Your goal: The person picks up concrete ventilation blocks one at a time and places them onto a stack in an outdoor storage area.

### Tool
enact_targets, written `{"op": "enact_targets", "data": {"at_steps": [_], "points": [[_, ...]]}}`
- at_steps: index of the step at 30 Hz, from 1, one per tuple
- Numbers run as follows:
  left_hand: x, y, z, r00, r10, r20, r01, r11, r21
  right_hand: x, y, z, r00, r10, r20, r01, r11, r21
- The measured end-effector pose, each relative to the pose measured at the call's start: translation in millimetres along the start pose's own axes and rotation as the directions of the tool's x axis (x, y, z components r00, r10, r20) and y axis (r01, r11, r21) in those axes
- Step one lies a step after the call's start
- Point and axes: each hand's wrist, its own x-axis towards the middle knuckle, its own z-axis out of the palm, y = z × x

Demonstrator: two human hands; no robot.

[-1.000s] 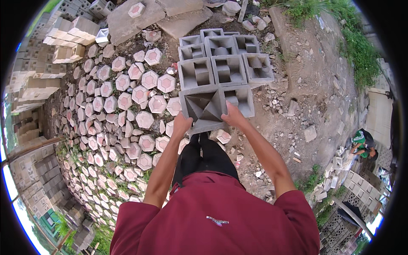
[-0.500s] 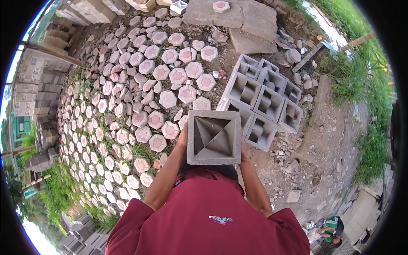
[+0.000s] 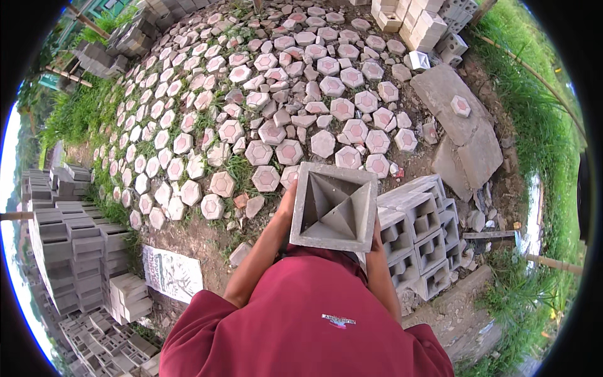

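A square grey concrete breeze block (image 3: 335,217) is held in front of my body, its open face upward. Inside, slanting walls meet in a diagonal ridge. My left hand (image 3: 289,200) is closed against the block's left side. On the opposite side my right hand (image 3: 377,237) grips it, mostly hidden behind the rim. Just beyond my right hand, a group of similar breeze blocks (image 3: 429,250) stands on the ground, partly covered by the held block.
Hexagonal pavers (image 3: 266,179) with pinkish centres spread over the ground ahead. Cracked concrete slabs (image 3: 447,107) lie at the far right. Stacked grey blocks (image 3: 81,251) stand on the left, near a printed white sheet (image 3: 171,274) on the soil. Pale blocks (image 3: 427,30) are piled at the back.
My view has turned left, so the standing breeze blocks now appear farther right and the left-hand stacks show more. The held block stays between both hands, slightly tilted in the picture.
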Motion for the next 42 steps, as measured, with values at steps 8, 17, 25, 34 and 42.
{"op": "enact_targets", "data": {"at_steps": [8,17,25,34,42], "points": [[-46,121,-77,0.942,0.304,-0.145,-0.326,0.93,-0.169,77,20,154,0.959,0.149,0.241,-0.103,0.976,-0.193],[-63,210,-143,0.845,0.442,-0.301,-0.504,0.846,-0.172,146,19,305,0.872,0.395,0.29,-0.311,0.904,-0.295],[-1,298,-195,0.66,0.591,-0.464,-0.739,0.624,-0.256,299,38,416,0.753,0.532,0.389,-0.282,0.794,-0.539],[30,438,-182,0.544,0.563,-0.623,-0.815,0.531,-0.232,434,13,554,0.615,0.688,0.387,-0.308,0.661,-0.685],[72,518,-219,0.627,0.406,-0.665,-0.753,0.535,-0.383,512,41,597,0.674,0.608,0.419,-0.239,0.716,-0.656]]}}
